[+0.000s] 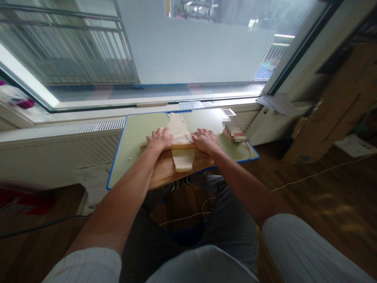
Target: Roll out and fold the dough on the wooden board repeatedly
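Note:
A long strip of pale dough (pixel 178 125) lies lengthwise, its near end (pixel 183 162) on a wooden board (pixel 160 169). Across it runs a thin wooden rolling pin (pixel 183 146). My left hand (pixel 160 139) is on the pin's left part, fingers curled over it. On the right part is my right hand (pixel 206 140), its fingers also bent over the pin. Between the hands the dough passes beneath the pin. The far part of the dough reaches the back of the green, blue-edged board or tabletop (pixel 126 137). Both palms are hidden.
A partly blurred-out packet (pixel 237 131) lies at the surface's right end. Behind is a window sill (pixel 118 108) with papers (pixel 277 104) on its right. A radiator (pixel 73 145) stands at the left, a cardboard box (pixel 330 106) at the right. A cable (pixel 318 173) crosses the floor.

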{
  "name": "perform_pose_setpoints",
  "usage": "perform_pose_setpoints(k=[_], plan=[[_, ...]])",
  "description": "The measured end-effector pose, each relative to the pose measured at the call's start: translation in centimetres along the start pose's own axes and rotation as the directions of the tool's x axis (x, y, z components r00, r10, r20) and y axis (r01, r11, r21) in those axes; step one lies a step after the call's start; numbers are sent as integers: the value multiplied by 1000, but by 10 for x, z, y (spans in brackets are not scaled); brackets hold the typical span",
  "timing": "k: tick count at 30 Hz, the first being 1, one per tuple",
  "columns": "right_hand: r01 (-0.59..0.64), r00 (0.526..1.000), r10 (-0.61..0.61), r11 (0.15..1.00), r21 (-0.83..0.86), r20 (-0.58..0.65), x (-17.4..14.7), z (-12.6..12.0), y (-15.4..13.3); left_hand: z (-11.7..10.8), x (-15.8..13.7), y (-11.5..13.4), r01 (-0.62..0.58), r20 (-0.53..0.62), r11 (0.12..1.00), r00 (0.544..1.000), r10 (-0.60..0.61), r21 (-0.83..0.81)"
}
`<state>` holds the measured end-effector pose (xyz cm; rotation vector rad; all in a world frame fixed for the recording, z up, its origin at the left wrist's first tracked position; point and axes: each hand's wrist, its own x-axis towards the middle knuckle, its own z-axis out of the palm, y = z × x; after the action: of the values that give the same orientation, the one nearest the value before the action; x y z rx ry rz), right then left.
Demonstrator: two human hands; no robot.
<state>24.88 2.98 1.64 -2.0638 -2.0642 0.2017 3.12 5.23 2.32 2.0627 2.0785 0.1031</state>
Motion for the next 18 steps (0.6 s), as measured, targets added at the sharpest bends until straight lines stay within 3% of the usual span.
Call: perform_pose_setpoints(k=[11, 18], plan=[[48, 979, -66, 994, -101, -191, -66, 12, -3, 10, -66, -1, -52, -174, 997, 983, 62, 60], [59, 977, -74, 995, -81, -202, -58, 11, -1, 9, -59, -2, -45, -159, 997, 986, 55, 66]])
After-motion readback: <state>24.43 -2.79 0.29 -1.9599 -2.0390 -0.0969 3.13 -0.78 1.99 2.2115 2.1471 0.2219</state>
